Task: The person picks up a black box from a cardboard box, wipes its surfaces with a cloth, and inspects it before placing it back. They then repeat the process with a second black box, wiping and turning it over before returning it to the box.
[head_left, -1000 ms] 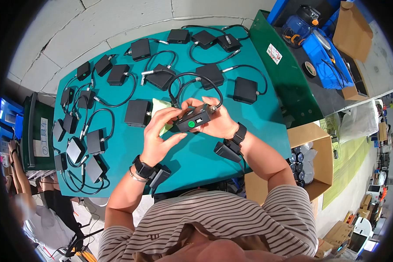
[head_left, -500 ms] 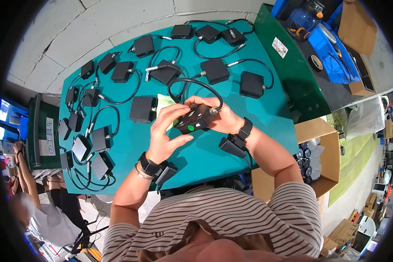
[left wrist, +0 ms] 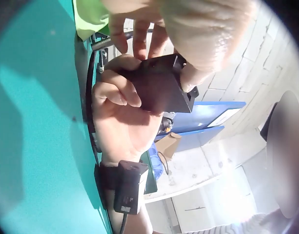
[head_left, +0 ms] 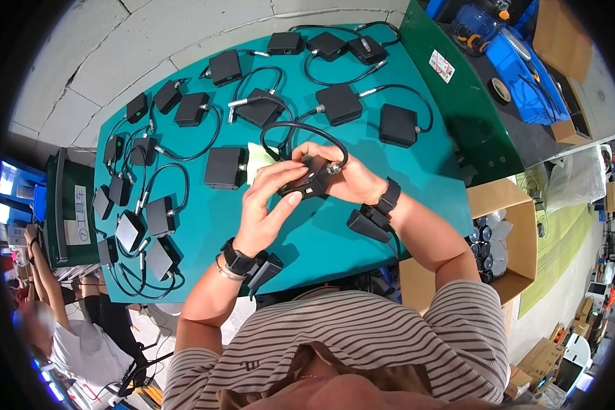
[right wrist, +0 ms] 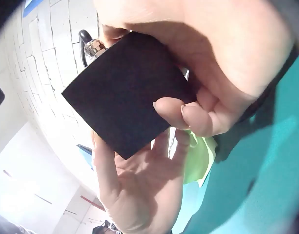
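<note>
In the head view a small black box is held above the green table between both hands. A black cable loops from its metal connector. My right hand grips the box from the right, its fingers curled beneath, as the right wrist view shows on the box's broad plain face. My left hand holds the box's left end, thumb on the near edge and fingers over the top. Behind the left fingers lies a light green cloth-like piece.
Several similar black boxes with cables lie across the green table, one box close left of the hands. A green cabinet stands at the right, with a blue tray beside it. An open carton sits below the table's right edge.
The box has tilted in my hands, and my left thumb and fingers have closed further onto it. The green round sticker seen earlier is now covered. The head view has shifted slightly.
</note>
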{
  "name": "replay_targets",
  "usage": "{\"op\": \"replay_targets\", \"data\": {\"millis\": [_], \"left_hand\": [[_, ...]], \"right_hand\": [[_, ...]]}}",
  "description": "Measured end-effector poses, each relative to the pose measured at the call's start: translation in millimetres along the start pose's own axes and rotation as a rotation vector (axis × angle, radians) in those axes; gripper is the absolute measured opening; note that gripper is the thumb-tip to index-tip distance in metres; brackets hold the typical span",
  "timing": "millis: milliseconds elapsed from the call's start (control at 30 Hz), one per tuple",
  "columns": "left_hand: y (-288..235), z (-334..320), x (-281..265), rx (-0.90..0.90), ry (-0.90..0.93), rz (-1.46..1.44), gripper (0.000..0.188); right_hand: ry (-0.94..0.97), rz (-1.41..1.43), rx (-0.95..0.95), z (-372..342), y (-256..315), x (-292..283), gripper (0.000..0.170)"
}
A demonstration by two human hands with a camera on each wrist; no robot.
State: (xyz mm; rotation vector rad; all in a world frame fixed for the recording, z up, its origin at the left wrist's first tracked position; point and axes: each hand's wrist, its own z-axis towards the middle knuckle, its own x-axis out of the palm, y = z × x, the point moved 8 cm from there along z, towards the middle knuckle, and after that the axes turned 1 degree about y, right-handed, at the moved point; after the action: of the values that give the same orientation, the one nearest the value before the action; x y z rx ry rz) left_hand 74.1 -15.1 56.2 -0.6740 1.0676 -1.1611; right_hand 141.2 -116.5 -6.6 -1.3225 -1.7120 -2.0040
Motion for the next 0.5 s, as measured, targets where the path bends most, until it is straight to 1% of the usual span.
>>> {"op": "replay_targets", "data": {"millis": [67, 300, 367, 500], "left_hand": [[0.0, 0.4, 0.9, -0.024, 0.012, -0.009, 0.031], [3.3, 0.0, 0.8, -0.061, 0.004, -0.056, 0.031], [12.4, -2.4, 2.6, -0.115, 0.005, -0.167, 0.033], [15.9, -3.6, 4.4, -0.134, 0.011, -0.210, 0.035]], "right_hand": [[0.019, 0.003, 0.004, -0.4, 1.0, 1.7, 0.048], [-0.007, 0.019, 0.017, -0.5, 2.4, 4.6, 0.049], [-0.014, 0.016, 0.023, -0.8, 2.2, 4.1, 0.049], [-0.001, 0.018, 0.033, -0.1, 0.7, 3.5, 0.047]]}}
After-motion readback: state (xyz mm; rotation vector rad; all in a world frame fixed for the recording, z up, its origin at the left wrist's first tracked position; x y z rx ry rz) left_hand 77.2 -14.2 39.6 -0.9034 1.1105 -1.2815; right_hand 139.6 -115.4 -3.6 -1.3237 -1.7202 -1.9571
